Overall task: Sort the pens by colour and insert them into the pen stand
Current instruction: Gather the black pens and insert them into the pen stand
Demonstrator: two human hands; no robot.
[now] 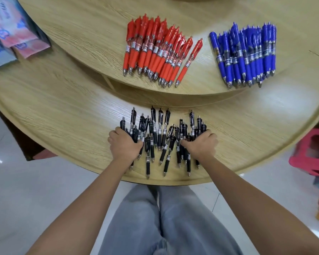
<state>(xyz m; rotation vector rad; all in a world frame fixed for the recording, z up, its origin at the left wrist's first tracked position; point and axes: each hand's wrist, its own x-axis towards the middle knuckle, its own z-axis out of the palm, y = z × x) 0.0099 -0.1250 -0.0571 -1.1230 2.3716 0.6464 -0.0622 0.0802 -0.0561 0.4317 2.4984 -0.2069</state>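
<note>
Sorting looks done — red pens (160, 52) and blue pens (247, 56) sit beyond the black pens (160, 133), which left hand (123, 145) and right hand (201, 146) grip at either side — no stand visible.

The black pens (160, 138) lie in a loose heap on the lower tabletop (63, 115), tips mostly toward me, bunched between my left hand (124, 146) and right hand (199, 146). On the upper tier (81, 34), the red pens (160, 50) and the blue pens (245, 54) lie in separate piles, tips toward me.
</note>
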